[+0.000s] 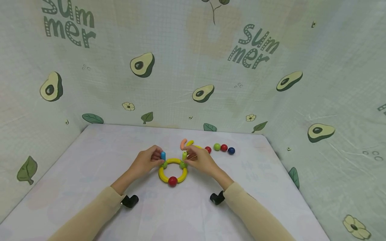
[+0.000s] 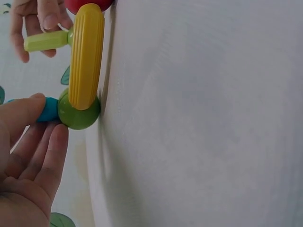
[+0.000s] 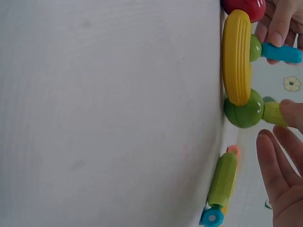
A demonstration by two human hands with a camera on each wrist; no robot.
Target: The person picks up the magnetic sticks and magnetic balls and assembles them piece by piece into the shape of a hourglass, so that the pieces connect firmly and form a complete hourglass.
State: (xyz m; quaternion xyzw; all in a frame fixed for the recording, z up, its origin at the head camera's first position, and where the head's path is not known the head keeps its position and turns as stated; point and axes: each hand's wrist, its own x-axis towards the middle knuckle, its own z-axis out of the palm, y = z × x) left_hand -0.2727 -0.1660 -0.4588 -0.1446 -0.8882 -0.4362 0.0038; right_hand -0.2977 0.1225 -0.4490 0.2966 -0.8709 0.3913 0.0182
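A ring of yellow curved sticks lies on the table, joined by a red ball at the near side and two green balls farther back. From the left green ball a blue stick stands upright; my left hand holds it between thumb and fingers. A light green stick rises from the right green ball, and my right hand grips it, the thumb lying against its side. Part of each stick is hidden by fingers.
Behind the right hand lie an orange curved stick and a yellow one. Farther right are red, green and dark blue balls. The right wrist view also shows a loose green stick. A patterned cloth wall encloses the table.
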